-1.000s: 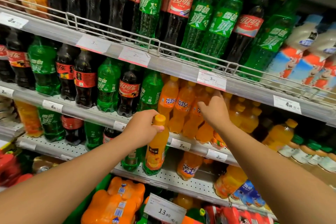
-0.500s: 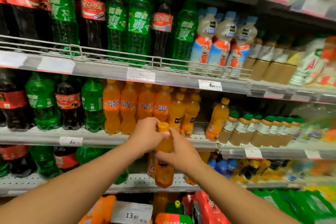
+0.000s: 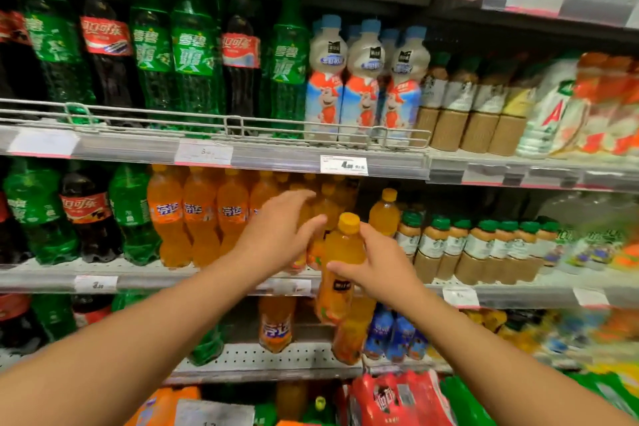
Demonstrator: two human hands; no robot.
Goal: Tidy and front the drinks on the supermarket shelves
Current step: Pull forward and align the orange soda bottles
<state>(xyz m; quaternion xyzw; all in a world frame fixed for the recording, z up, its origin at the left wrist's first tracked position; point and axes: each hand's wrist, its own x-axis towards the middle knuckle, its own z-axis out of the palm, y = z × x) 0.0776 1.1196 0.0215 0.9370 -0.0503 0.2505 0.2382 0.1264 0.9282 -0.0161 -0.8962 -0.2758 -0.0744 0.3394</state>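
Observation:
My right hand (image 3: 382,268) grips an orange juice bottle (image 3: 342,252) with a yellow cap, upright in front of the middle shelf (image 3: 148,275). My left hand (image 3: 280,235) is blurred, its fingers straight, just left of that bottle and in front of the row of orange soda bottles (image 3: 200,214). Whether it touches them I cannot tell. One more yellow-capped juice bottle (image 3: 384,213) stands alone on the shelf behind, to the right.
Green and black soda bottles (image 3: 83,218) fill the shelves at left. Milk drink bottles (image 3: 363,79) stand above, brown green-capped bottles (image 3: 473,249) at right. A lower shelf (image 3: 262,361) carries orange and blue bottles. Red multipacks (image 3: 397,398) lie at the bottom.
The juice bottle passed from my left hand to my right hand. My left hand let go and moved up towards the orange soda row. The view shifted right.

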